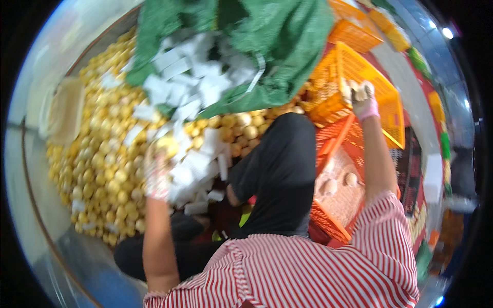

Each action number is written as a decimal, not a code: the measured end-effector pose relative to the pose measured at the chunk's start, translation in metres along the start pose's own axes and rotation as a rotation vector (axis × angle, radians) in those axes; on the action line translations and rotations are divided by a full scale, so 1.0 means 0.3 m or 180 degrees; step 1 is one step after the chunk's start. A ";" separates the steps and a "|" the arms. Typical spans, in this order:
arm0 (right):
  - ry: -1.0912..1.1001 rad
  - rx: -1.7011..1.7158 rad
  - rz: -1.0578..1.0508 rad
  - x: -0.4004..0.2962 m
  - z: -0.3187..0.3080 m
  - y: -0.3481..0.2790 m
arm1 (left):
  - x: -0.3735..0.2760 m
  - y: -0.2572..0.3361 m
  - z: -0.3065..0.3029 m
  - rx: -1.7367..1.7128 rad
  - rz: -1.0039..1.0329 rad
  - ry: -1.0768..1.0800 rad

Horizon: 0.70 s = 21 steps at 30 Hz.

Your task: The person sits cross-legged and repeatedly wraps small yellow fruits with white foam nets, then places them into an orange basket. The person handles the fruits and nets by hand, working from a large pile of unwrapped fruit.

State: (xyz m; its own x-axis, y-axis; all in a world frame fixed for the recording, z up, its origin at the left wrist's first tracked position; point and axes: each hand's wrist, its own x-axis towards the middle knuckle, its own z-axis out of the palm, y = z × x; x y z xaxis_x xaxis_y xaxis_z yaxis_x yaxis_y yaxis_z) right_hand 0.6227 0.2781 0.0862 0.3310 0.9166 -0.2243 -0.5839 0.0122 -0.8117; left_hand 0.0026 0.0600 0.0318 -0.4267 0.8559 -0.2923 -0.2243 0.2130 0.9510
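My left hand [158, 177], in a patterned glove, reaches over a heap of small yellow round fruits [111, 154]. A yellow round fruit [168, 145] is at its fingertips and seems gripped, though motion blurs it. Flat white packing pieces [192, 169], perhaps foam sleeves, lie beside this hand. My right hand [363, 102], in a whitish glove with a pink cuff, is over a yellow-orange plastic crate [373, 82]. Its fingers look curled next to pale round shapes; whether it holds one is unclear.
A green woven sack [285, 34] with more white pieces lies ahead. At my right an orange-red crate [333, 223] contains a few pale round items [330, 186]. A yellowish plastic tub [67, 109] stands left of the heap. My bent knee [289, 146] sits between heap and crates.
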 end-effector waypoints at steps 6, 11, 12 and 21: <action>-0.2175 -0.2105 -0.0426 -0.692 0.607 0.229 | -0.138 0.197 0.284 -0.0227 0.0199 -0.0931; -0.3890 -0.2379 -0.0996 -0.953 0.788 0.463 | -0.211 0.223 0.318 -0.0109 0.0727 -0.1193; -0.3883 -0.2475 -0.1104 -0.975 0.794 0.502 | -0.226 0.217 0.304 0.0131 0.0886 -0.1083; -0.3126 -0.2003 0.1022 -1.064 0.687 0.724 | -0.202 0.046 -0.034 -0.1176 -0.1016 -0.0775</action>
State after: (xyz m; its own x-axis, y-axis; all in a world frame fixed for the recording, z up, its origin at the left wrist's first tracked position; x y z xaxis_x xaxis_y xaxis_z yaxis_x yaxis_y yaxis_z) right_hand 0.2375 0.0706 0.0926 -0.6263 0.7584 -0.1804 0.0170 -0.2180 -0.9758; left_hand 0.0164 0.0064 0.0617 -0.0815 0.8695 -0.4871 -0.6211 0.3380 0.7072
